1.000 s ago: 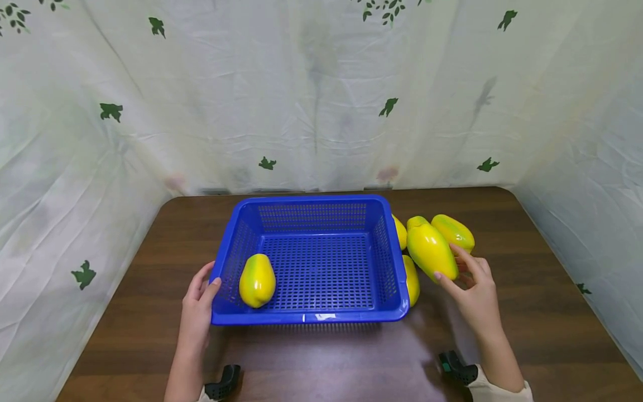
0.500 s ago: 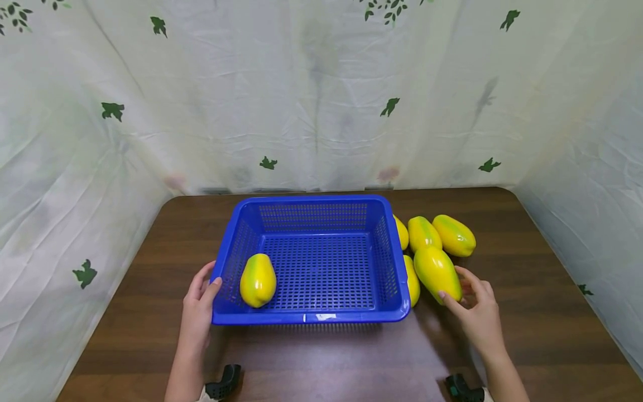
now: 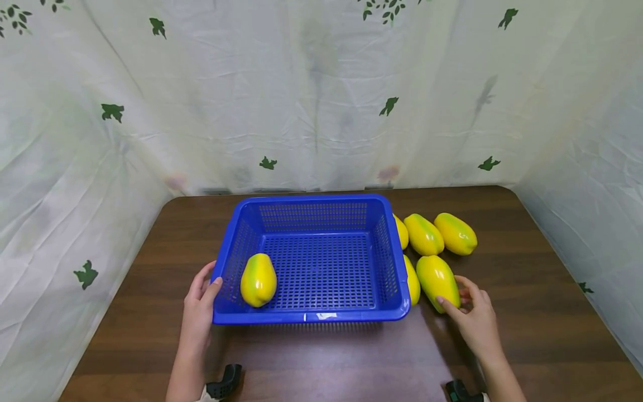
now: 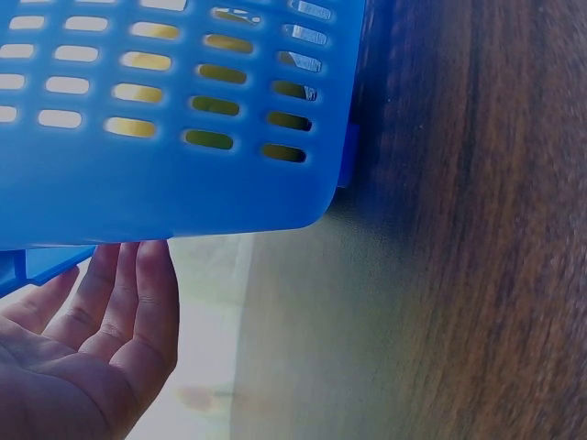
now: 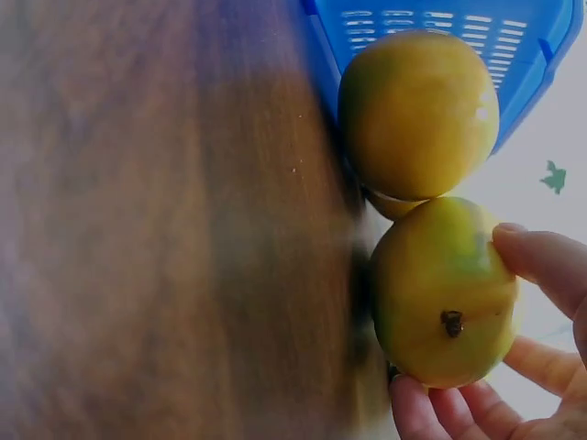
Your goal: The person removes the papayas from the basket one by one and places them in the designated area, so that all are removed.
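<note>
A blue plastic basket stands on the table, with one yellow-green papaya lying in its left part. My left hand holds the basket's left rim, thumb on top; in the left wrist view its fingers reach under the rim. To the right of the basket, my right hand grips another papaya by its near right end. The right wrist view shows thumb and fingers around this papaya's stem end, close to the tabletop. Beyond it sits a further papaya against the basket.
Behind the gripped papaya lie two more papayas, a nearer papaya and a farther papaya. The basket's right wall partly hides a front papaya and a back papaya. A pale curtain surrounds the brown wooden table.
My right hand has drawn its papaya toward me, away from the papayas behind, and turned it more upright in view. The left hand and the basket have stayed put.
</note>
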